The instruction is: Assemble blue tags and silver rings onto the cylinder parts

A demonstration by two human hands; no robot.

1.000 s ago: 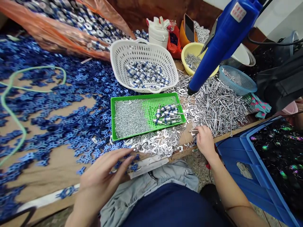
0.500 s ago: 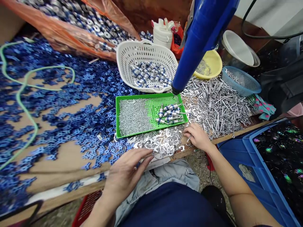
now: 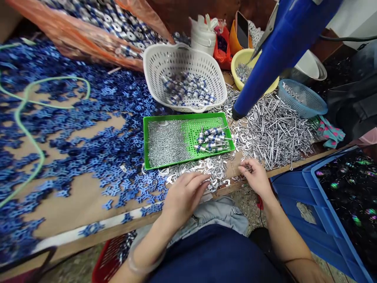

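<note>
Left hand (image 3: pixel 184 198) moved rightward — blue tool (image 3: pixel 273 63) partly hides yellow bowl (image 3: pixel 235 69).

We look at a small-parts workshop: blue pieces (image 3: pixel 123 94) and metal rods (image 3: pixel 273 133) lie heaped on one bench (image 3: pixel 79 192), beside a parts-filled white basket (image 3: pixel 153 72).

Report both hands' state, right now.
Left hand: fingers part-bent by the flat silver pieces; whether it grips anything cannot be told.
Right hand: fingers curled, perhaps around small metal; too small to tell.
</note>
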